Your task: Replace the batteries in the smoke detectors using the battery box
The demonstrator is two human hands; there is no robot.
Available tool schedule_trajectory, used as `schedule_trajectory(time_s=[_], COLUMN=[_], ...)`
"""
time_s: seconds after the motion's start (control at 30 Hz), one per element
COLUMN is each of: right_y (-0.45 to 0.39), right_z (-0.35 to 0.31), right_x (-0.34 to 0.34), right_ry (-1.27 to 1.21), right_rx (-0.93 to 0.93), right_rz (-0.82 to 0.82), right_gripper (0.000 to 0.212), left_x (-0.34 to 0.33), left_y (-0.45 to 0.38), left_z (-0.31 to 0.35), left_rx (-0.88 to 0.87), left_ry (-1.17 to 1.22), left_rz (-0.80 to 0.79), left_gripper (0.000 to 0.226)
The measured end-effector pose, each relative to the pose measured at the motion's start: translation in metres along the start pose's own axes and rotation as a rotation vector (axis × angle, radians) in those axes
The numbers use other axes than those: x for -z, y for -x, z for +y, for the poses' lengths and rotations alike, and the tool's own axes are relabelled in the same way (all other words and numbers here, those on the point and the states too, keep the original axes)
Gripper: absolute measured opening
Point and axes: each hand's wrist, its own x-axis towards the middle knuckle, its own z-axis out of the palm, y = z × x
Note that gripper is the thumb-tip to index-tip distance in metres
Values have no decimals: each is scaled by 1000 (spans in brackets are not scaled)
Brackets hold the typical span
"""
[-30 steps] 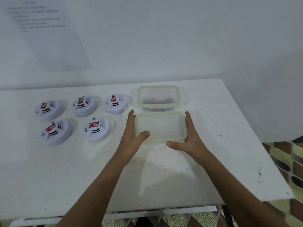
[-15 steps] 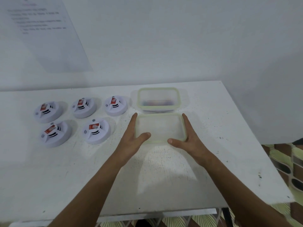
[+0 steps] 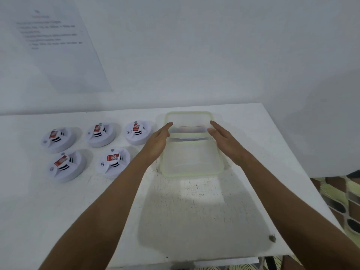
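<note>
From the head camera, your left hand (image 3: 158, 141) and right hand (image 3: 227, 142) reach with straight fingers spread, holding nothing, toward either side of the battery box (image 3: 188, 121) at the back of the table (image 3: 78, 207); take it by both short walls at once and lift it level so nothing inside slides. The box is a clear tub with a pale green rim, its contents too blurred to make out. Its lid (image 3: 191, 156) lies flat just in front, and five smoke detectors (image 3: 112, 162) sit to the left.
</note>
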Motion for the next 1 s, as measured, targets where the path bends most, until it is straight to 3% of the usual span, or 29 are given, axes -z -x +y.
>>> schedule_trajectory(time_s=[0.23,0.5,0.8,1.0], right_y=[13,22,17,17], right_z=[7,12,14,10], right_x=[-9,-19,-24,-21], right_ry=[-28,-37,72,221], right_rx=[1,-11,33,32], right_rz=[2,-2,57,57], right_gripper=[49,59,60,66], left_x=[-2,-11,-12,-3], left_y=[18,35,38,42], left_z=[-19,-31,-28,-15], left_rx=[3,-61,-59,-23], left_ry=[66,12,29,-143], left_rz=[29,9,2,-28], left_gripper=[39,74,68,68])
